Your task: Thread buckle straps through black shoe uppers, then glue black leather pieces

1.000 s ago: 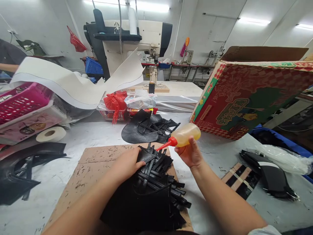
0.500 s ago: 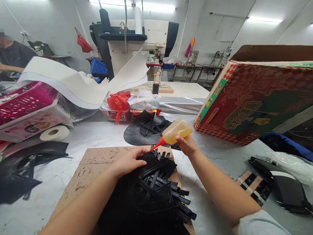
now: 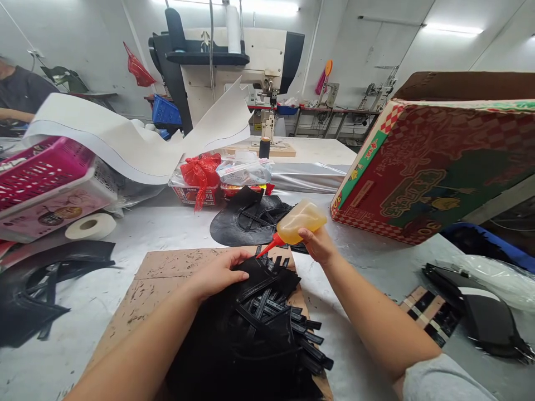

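The right hand (image 3: pixel 318 245) has its fingers round the bottle (image 3: pixel 301 220), tilted over the leather (image 3: pixel 225 340), which lies on cardboard (image 3: pixel 165 270) on the tabletop (image 3: pixel 129 228). The bottle looks light and squeezable, best gripped round its belly; the leather, probably limp, near its edge. Whether the left hand (image 3: pixel 221 274) pinches or presses the leather, I cannot tell. The leather's near end is cut off.

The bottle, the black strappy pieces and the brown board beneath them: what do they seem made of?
Bottle: probably translucent plastic, glossy; yellow liquid shows through. Black strappy pieces: leather or imitation, I can't tell which; light sheen, stitched edges. Brown board: likely cardboard, matte, creased and dark-stained.
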The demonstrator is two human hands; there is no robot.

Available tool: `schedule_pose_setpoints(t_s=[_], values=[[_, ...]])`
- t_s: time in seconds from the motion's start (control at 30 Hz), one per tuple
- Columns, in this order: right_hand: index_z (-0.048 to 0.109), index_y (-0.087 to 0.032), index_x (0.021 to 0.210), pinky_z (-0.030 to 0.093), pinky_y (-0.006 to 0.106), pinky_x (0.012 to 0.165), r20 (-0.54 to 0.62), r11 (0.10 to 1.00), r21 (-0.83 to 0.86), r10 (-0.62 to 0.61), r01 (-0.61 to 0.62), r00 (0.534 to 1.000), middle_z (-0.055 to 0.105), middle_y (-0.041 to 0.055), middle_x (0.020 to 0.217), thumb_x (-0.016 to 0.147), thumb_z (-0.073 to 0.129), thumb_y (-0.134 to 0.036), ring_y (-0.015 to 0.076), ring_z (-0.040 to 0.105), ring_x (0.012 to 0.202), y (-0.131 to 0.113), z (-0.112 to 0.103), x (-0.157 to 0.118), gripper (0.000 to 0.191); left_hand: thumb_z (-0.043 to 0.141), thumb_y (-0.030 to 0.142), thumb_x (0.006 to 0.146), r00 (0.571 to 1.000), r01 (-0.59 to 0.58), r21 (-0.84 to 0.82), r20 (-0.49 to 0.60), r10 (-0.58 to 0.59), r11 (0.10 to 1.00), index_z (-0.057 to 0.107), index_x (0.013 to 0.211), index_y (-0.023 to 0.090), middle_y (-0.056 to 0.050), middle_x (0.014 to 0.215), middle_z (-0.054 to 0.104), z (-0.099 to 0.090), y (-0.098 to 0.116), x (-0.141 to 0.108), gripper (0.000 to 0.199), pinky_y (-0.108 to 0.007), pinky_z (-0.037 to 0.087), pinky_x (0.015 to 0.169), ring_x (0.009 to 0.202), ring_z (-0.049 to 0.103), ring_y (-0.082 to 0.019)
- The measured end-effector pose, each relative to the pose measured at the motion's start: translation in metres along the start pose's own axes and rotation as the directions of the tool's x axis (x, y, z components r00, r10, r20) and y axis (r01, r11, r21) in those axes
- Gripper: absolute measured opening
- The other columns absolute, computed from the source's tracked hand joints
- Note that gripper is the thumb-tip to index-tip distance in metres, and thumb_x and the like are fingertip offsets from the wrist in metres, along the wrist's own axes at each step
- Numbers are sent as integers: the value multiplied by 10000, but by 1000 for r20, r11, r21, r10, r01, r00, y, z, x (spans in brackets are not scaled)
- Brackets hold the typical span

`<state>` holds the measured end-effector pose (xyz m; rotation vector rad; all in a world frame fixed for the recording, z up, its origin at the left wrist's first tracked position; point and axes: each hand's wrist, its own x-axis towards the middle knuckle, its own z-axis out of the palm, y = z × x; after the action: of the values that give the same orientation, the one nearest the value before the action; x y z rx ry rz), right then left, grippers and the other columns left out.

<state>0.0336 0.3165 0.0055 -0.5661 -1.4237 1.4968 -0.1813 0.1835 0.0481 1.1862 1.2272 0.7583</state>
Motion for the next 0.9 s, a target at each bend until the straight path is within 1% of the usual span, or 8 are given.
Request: schedule_pose_setpoints(t_s=[0.13, 0.23, 0.37, 0.5, 0.7, 0.9], values=[[549, -242, 996, 523, 353, 650, 1, 1000, 5, 6, -6, 1000, 639, 16, 805, 609, 754, -500, 236, 613, 779, -1, -2, -1, 509, 601, 142, 612, 1000, 19, 1, -7, -19, 1000, 602, 961, 177, -31, 997, 676, 0, 0, -1, 350, -357, 429, 866, 977, 590, -231], [549, -245, 997, 514, 367, 693, -1, 1000, 10, 14, -14, 1000, 643, 26, 840, 596, 758, -499, 245, 609, 813, -1, -4, -2, 518, 609, 142, 620, 1000, 26, -38, -1, -26, 999, 602, 966, 178, -33, 1014, 674, 0, 1, -1, 348, -356, 428, 874, 993, 586, -230], [573, -242, 953, 500, 374, 739, 4, 999, 28, 36, -36, 999, 640, 28, 854, 571, 772, -488, 244, 602, 829, -4, -5, -3, 496, 624, 140, 628, 1000, 27, -61, 6, -27, 998, 608, 980, 182, -32, 1024, 675, -1, 2, -2, 355, -355, 425, 884, 1001, 585, -229], [596, -234, 908, 494, 375, 749, 16, 997, 49, 64, -65, 998, 639, 27, 853, 537, 782, -491, 241, 598, 824, -7, -5, -4, 488, 639, 142, 633, 1000, 20, -87, 1, -20, 996, 616, 986, 185, -27, 1035, 674, -1, 2, -2, 356, -344, 428, 891, 1003, 585, -220], [594, -225, 912, 490, 394, 759, 26, 993, 66, 97, -98, 995, 641, 31, 849, 507, 788, -501, 245, 596, 820, -7, -9, -5, 527, 650, 141, 644, 1000, 10, -124, 11, -9, 992, 627, 988, 195, -26, 1042, 679, -3, 0, -3, 348, -347, 439, 897, 1003, 592, -218], [609, -216, 916, 501, 387, 744, 34, 987, 86, 132, -134, 991, 652, 34, 865, 502, 790, -498, 240, 609, 819, -4, -12, -7, 532, 650, 131, 657, 1000, 4, -160, 12, -2, 987, 639, 990, 220, -6, 1046, 685, -3, 1, -4, 345, -342, 441, 910, 1013, 597, -210]])
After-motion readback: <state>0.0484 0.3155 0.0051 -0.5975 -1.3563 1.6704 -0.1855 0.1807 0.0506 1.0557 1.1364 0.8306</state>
